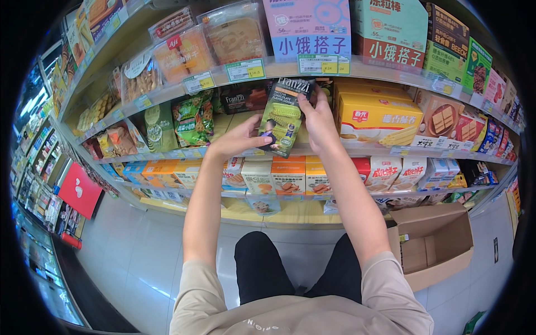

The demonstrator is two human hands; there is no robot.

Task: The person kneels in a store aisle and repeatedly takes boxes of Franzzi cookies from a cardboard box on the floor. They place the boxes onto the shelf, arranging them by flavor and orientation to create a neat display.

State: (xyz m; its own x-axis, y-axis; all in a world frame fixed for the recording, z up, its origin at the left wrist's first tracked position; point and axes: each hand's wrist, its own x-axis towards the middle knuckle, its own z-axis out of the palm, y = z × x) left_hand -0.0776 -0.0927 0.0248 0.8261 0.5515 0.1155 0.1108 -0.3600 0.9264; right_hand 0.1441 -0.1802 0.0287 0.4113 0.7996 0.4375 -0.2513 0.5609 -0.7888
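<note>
A green and black Franzzi matcha chocolate cookie box (285, 115) is tilted in front of the middle shelf, between both hands. My right hand (317, 119) grips its upper right edge. My left hand (241, 138) lies at its lower left, the thumb across the lower front and the fingers partly behind the box. A dark red Franzzi box (247, 99) lies on the shelf behind, left of the held box. Yellow cookie roll boxes (377, 117) stand right of my right hand, and green snack bags (194, 119) stand to the left.
The upper shelf edge (284, 67) with price tags runs just above the hands. Boxed biscuits (289, 178) line the shelf below. An open cardboard box (439, 266) stands on the tiled floor (138, 251) at the lower right. A red panel (79, 188) is at the left.
</note>
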